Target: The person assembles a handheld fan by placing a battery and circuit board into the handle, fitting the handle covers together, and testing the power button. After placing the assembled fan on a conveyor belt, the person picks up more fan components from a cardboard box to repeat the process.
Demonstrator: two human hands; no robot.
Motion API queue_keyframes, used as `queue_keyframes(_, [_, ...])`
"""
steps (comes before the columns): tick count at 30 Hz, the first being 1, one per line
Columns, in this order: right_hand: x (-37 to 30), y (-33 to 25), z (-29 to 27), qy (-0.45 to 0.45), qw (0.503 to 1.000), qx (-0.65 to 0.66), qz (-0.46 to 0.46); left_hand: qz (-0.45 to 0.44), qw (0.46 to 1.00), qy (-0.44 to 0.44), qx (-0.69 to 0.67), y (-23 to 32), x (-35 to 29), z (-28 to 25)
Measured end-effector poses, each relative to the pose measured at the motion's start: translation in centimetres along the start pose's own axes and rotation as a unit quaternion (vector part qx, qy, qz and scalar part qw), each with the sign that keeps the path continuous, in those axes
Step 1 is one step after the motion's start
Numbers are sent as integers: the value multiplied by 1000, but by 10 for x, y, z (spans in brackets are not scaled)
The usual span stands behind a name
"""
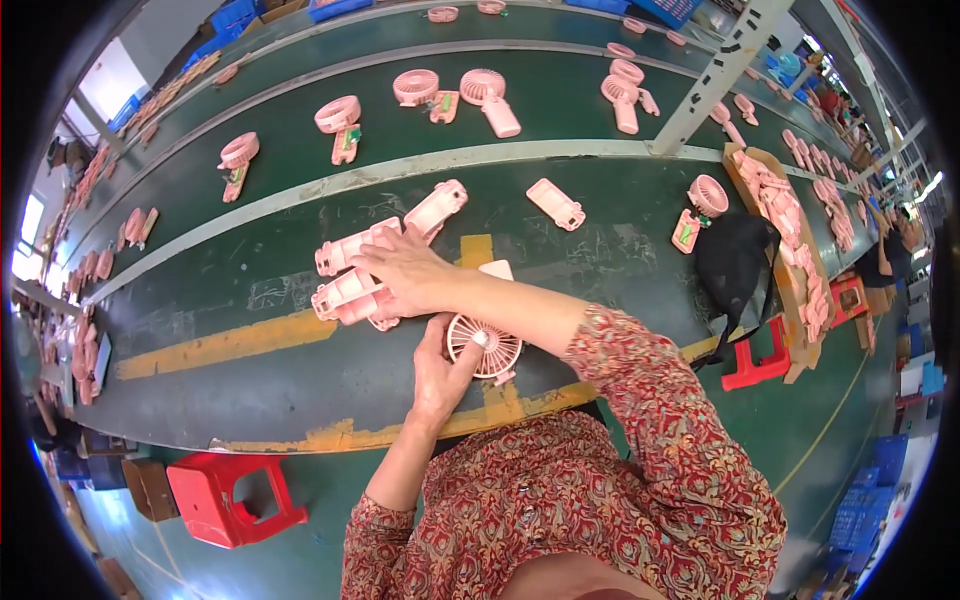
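Observation:
My left hand point(443, 372) is closed on a pink handheld fan point(503, 352), its thumb over the round grille. A pale piece point(497, 270) shows beyond my right forearm; whether it is the fan's handle I cannot tell. Across the fan reaches my right hand point(410, 272), fingers stretched out over a cluster of pink handle shells point(345, 295). Its fingertips touch them, and its thumb is hidden. Another pink shell point(437, 208) points away from the cluster at the far side. One single shell point(556, 204) lies apart, further right on the green bench.
Beyond a metal rail point(390, 165), pink fans with green circuit boards point(345, 140) sit along a belt. At right are a fan head point(708, 196), a black bag point(735, 265) and a cardboard box point(790, 250) of pink parts. Red stools point(225, 495) stand below the bench.

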State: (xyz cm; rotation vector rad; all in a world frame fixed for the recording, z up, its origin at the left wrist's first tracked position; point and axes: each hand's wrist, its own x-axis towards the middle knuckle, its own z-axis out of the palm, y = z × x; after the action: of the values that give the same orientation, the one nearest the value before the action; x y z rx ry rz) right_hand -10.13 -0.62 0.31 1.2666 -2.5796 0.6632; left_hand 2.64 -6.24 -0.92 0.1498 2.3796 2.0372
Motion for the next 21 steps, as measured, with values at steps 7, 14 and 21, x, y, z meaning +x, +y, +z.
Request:
queue_keyframes(7, [-62, 61, -93, 225, 966, -46, 116, -19, 998, -9, -52, -7, -2, 1])
queue_keyframes(14, [-138, 156, -55, 141, 915, -105, 364, 1, 999, -13, 49, -6, 1, 3])
queue_keyframes(21, [-37, 103, 2, 37, 982, 45, 180, 11, 999, -9, 31, -11, 3, 6])
